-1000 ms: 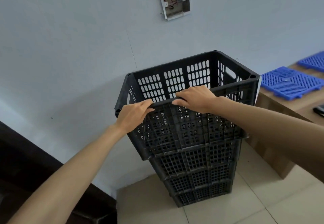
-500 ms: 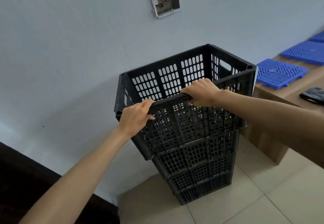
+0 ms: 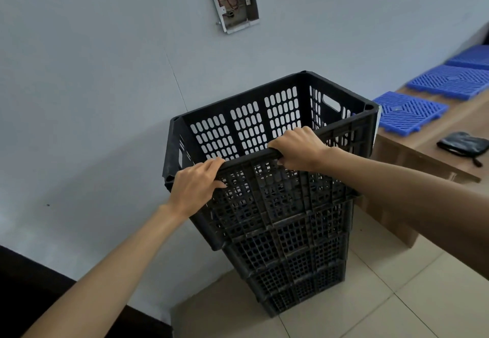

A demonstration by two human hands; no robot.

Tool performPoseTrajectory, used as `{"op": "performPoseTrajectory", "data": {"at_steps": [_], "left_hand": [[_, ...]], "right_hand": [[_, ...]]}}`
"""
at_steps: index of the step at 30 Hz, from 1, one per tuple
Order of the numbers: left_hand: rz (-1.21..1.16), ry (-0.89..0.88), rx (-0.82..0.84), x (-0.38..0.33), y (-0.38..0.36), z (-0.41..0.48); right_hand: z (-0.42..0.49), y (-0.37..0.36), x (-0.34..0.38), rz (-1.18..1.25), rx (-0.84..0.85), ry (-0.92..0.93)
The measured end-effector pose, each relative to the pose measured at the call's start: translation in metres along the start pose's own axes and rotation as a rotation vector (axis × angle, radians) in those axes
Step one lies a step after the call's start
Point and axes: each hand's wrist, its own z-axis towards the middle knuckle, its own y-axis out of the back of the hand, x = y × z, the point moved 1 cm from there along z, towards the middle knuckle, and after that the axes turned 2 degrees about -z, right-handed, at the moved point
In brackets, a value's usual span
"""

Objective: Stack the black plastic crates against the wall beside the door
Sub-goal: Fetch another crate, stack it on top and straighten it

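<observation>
1. Grey-blue painted wall [image 3: 92, 78] takes up most of the view, with an open electrical box [image 3: 234, 1] showing loose wires high up. Pale floor tiles [image 3: 397, 306] below, and something dark at lower left that could be the door, can't say for sure.
2. Wooden bench [image 3: 428, 158] runs along the right, carrying blue plastic grid mats [image 3: 408, 111] and a small black pouch [image 3: 461, 144].
3. Black crate stack [image 3: 291, 258] stands on the floor just beside the wall, between the dark strip and the bench. Several crates nested, looks like four or so.
4. Top crate [image 3: 264, 126] sits in the stack tilted, its near edge looks higher and not seated yet. Long axis runs left to right across me, far long side facing the wall. It's empty inside, you can see straight through the slots; what's in the lower crates is hidden.
5. Left hand [image 3: 194, 187] is clenched over the near rim close to the left corner; right hand [image 3: 297, 150] is clenched on the same rim nearer the middle. So the grip on both sides is grasping the top crate, which lies directly ahead of both hands.
6. My guess: next bit is pressing the near edge down so it nests level. Off-centre hands could make it jam crooked.
</observation>
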Motion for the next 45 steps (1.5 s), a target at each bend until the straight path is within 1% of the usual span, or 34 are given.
{"op": "performPoseTrajectory", "data": {"at_steps": [8,14,21,24,27,30,33,35,38,40,45], "left_hand": [[-0.043,-0.022,0.039,0.017,-0.008,0.010],[-0.088,0.045,0.098,0.019,-0.009,0.013],[-0.070,0.140,0.149,0.012,-0.008,0.016],[-0.071,0.174,0.165,0.006,-0.010,0.015],[-0.065,0.191,0.175,-0.001,-0.012,0.019],[-0.064,0.196,0.189,-0.004,-0.013,0.022],[-0.048,0.181,0.208,-0.003,-0.013,0.020],[-0.062,0.172,0.235,-0.001,-0.012,0.021],[-0.073,0.169,0.284,-0.002,-0.013,0.028],[-0.091,0.193,0.314,-0.013,-0.016,0.042],[-0.162,0.198,0.319,-0.077,-0.037,0.123]], "right_hand": [[0.005,-0.007,0.005,-0.005,-0.023,-0.055],[0.018,-0.008,-0.001,0.000,-0.017,-0.035],[0.037,-0.015,-0.011,0.005,0.010,-0.002],[0.041,-0.019,-0.014,-0.008,0.039,0.017],[0.041,-0.023,-0.020,0.024,0.072,-0.003],[0.041,-0.024,-0.026,0.038,0.095,0.025],[0.038,-0.028,-0.028,0.045,0.073,0.053],[0.035,-0.029,-0.032,0.068,0.063,0.118],[0.027,-0.028,-0.051,0.055,0.073,0.239],[0.020,-0.029,-0.076,0.021,0.050,0.265],[0.005,-0.032,-0.147,0.059,-0.013,0.162]]}}
